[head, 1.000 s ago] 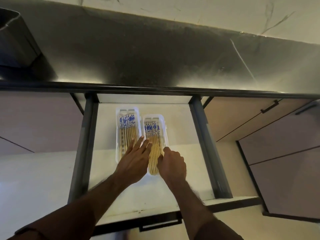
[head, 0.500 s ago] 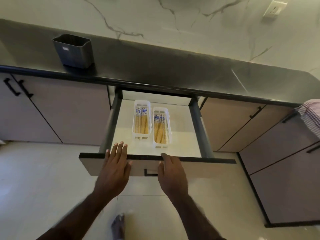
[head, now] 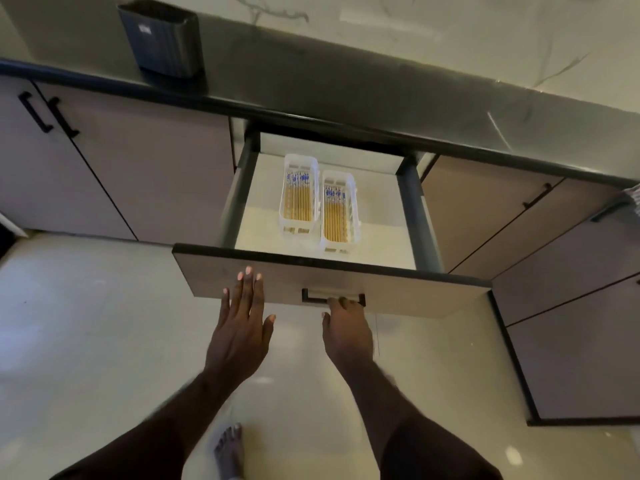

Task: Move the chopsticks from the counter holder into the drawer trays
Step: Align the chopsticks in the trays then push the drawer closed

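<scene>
The right hand [head: 348, 332] curls its fingers around the handle [head: 333, 295] on the drawer front [head: 415, 292]. The left hand [head: 240, 336] lies flat, fingers spread and released, fingertips touching that front. Behind the front, chopsticks [head: 334, 214] fill two white trays [head: 353, 216] side by side.

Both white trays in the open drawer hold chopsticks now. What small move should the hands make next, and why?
Probably push the drawer shut. The two white slotted plastic trays each hold a row of blue-topped wooden chopsticks, the left hand lies flat on the beige drawer front, and the right hand has its fingers at the black handle. Whether the dark metal holder is empty cannot be seen.
</scene>
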`<state>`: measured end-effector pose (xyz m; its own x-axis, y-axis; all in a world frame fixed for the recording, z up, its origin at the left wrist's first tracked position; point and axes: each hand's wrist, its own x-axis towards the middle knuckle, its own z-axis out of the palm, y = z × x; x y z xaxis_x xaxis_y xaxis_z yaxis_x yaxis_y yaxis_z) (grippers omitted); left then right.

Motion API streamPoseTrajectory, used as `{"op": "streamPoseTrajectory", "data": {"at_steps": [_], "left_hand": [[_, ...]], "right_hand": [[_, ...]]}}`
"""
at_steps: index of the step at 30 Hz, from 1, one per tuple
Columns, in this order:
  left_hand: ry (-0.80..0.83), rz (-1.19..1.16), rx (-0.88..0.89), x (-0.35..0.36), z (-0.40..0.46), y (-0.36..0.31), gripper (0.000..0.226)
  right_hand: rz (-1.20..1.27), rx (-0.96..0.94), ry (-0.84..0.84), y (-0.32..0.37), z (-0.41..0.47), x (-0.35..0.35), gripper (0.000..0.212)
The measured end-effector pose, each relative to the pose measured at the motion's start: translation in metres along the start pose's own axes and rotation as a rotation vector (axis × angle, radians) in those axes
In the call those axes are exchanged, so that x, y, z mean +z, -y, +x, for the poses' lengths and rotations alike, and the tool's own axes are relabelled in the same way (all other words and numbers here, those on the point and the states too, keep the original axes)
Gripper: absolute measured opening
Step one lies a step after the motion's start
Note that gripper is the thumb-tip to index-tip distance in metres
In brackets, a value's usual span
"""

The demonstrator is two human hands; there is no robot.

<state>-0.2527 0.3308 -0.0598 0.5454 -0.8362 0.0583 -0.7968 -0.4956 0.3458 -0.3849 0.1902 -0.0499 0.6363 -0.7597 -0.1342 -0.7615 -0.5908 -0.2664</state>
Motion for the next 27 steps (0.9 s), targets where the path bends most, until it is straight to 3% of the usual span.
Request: {"op": "streamPoseTrajectory", "data": {"at_steps": [6, 14, 27], "left_hand": [[-0.006, -0.036, -0.020, 0.018, 0.001, 0.001, 0.071], [-0.010, -0.077, -0.066, 0.030, 0.020, 0.007, 0.073], [0.045, -0.140, -0.054, 0.038, 0.096, 0.021, 0.083]], "right_hand": [[-0.070, 0.078, 0.046, -0.008, 0.009, 0.024, 0.048], [-0.118, 0.101, 0.030, -0.003, 0.029, 0.021, 0.029], [-0.069, 0.117, 0.026, 0.006, 0.104, 0.001, 0.025]]}}
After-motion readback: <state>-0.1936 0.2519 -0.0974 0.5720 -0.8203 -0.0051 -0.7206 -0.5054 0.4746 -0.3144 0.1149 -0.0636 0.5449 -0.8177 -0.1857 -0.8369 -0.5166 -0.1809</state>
